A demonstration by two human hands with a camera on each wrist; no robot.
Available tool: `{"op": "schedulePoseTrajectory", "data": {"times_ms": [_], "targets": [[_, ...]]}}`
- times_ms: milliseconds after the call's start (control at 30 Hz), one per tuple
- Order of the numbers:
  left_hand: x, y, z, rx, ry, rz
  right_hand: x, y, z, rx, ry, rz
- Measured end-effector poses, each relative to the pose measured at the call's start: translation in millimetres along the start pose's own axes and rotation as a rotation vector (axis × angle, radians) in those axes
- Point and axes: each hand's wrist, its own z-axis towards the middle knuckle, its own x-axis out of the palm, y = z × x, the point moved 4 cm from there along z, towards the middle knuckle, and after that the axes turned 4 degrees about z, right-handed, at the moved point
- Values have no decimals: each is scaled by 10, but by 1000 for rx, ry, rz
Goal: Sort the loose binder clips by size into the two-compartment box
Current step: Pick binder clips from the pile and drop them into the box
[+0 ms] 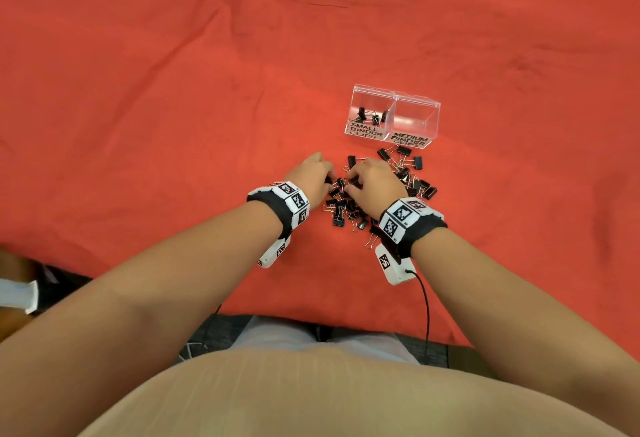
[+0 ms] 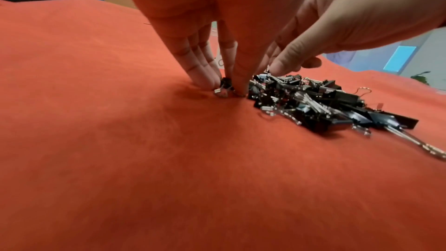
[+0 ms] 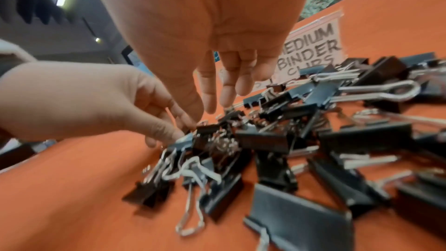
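Note:
A pile of black binder clips [image 1: 377, 190] lies on the red cloth just in front of the clear two-compartment box [image 1: 433, 114]. The box's left half, labelled SMALL BINDER CLIPS, holds a few small clips [image 1: 372, 117]. Its right half, labelled MEDIUM BINDER CLIPS [image 3: 311, 51], looks empty. At the pile's left edge, my left hand [image 2: 224, 91] pinches a small clip [image 2: 225, 85] between thumb and fingers, down on the cloth. My right hand [image 3: 212, 110] hovers over the pile's middle with fingers [image 3: 226, 93] pointing down, nothing seen between them.
Wrinkled red cloth [image 1: 173, 107] covers the whole table, which is bare left of and beyond the box. The table's front edge [image 1: 277, 315] runs close to my body. A black cable [image 1: 426, 312] trails from the right wrist camera.

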Motion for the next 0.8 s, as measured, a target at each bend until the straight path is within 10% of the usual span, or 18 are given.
{"op": "schedulePoseTrajectory", "data": {"times_ms": [333,800], "targets": [[-89,37,-62,-97,-133,-327,88,-1,-33,-41,-12,-46],[73,-123,-87,118,119,116,-141,-227,-40,184,-185,351]]}}
